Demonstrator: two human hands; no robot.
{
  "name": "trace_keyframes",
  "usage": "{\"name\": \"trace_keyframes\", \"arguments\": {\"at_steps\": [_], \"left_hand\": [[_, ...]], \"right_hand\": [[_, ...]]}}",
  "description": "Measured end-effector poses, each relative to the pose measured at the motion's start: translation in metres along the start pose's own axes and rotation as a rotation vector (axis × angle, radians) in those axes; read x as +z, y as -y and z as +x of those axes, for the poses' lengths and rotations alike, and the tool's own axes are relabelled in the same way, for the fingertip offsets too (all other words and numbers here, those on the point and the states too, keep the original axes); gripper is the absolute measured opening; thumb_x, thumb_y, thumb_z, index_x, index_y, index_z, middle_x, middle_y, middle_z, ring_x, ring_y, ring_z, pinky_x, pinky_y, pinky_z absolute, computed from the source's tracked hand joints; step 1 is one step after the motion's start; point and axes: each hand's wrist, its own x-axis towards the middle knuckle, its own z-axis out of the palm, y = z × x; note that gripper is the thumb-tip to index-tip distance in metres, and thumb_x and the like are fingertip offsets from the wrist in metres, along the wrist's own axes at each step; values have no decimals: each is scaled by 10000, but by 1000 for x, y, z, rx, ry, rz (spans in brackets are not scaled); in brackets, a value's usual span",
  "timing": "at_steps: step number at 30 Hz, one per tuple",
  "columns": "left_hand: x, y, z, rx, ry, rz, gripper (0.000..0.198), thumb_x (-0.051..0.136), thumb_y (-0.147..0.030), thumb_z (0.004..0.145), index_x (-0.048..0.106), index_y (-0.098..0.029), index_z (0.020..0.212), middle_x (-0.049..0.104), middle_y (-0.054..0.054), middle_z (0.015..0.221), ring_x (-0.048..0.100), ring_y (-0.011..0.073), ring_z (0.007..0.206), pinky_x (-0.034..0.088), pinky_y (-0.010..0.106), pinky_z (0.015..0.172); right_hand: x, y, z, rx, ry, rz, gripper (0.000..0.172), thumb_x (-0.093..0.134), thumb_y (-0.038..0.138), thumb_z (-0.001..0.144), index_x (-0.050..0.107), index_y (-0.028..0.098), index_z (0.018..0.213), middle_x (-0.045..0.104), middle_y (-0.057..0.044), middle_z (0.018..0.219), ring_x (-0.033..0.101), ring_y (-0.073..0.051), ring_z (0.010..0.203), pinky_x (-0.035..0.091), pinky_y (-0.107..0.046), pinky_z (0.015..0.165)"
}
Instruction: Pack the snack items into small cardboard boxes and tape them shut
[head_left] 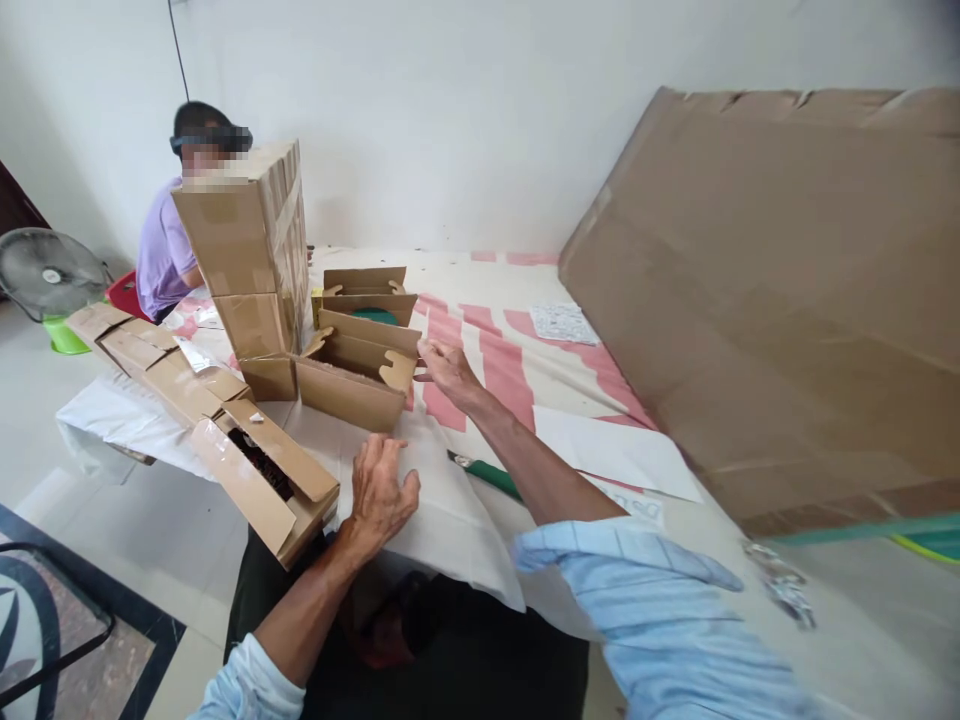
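Observation:
An open cardboard box (pixel 352 395) with raised flaps and notched end tabs lies on the cloth-covered table. At its right end, my right hand (pixel 450 372) is closed on the edge of a flap. My left hand (pixel 381 488) is open over the white sheet, just in front of that box, its fingers slightly bent and holding nothing. To its left lies a long cardboard box (pixel 262 470), its flaps partly raised over a dark inside. A green-handled cutter (pixel 487 474) rests beneath my right forearm.
Taped cartons (pixel 232 240) stand stacked at the left, partly hiding a person in a purple shirt (pixel 161 250). Another open box (pixel 367 300) sits behind mine. A big cardboard panel (pixel 787 300) leans at the right. Papers (pixel 566 324) lie on the table; a fan (pixel 52 275) stands far left.

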Motion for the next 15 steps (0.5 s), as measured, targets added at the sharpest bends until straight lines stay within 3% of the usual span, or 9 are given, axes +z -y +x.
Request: {"name": "trace_keyframes", "arguments": {"at_steps": [5, 9, 15], "left_hand": [[8, 19, 5, -140, -48, -124, 475, 697, -141, 806, 596, -238, 1261, 630, 139, 1213, 655, 349, 1186, 542, 521, 1070], [23, 35, 13, -223, -143, -199, 546, 726, -185, 808, 549, -229, 1323, 610, 156, 1265, 624, 369, 1268, 506, 554, 1125], [39, 51, 37, -371, -295, -287, 756, 822, -296, 791, 460, -196, 1447, 595, 147, 1262, 637, 347, 1217, 528, 524, 1086]], "right_hand": [[-17, -13, -37, -36, -89, -61, 612, 605, 741, 910, 699, 196, 1172, 750, -142, 1261, 721, -281, 1153, 643, -401, 881], [-46, -34, -88, -99, -94, -261, 540, 589, 664, 955, 742, 204, 1192, 782, -133, 1230, 718, -300, 1176, 586, -476, 1023], [-86, -81, -155, -226, -63, -760, 388, 637, 534, 972, 746, 209, 1155, 762, -160, 1163, 702, -351, 1111, 563, -490, 968]]}}
